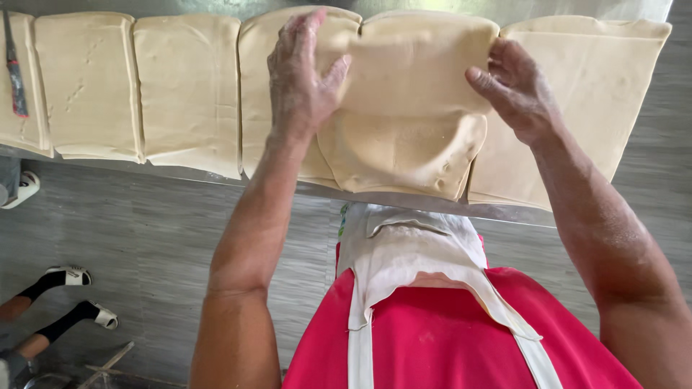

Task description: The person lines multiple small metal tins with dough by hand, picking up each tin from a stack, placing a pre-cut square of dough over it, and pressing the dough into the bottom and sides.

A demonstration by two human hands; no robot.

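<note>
on steel table [432,205], dough slabs [187,86]

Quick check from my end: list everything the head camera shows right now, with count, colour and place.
Dough sheet being handled: one, pale beige, folded, centre of the counter, under both hands.
Other dough sheets: about five, pale beige, in a row along the counter.
Knife: one, red handle, far left on the dough.
Metal counter: one, steel grey, across the top.
Floor: grey, below the counter.
Another person's feet: two, black socks, white shoes, lower left.
Apron: one, white, over a red shirt.
Left hand: on the dough's left edge.
Right hand: on its right edge.
</note>
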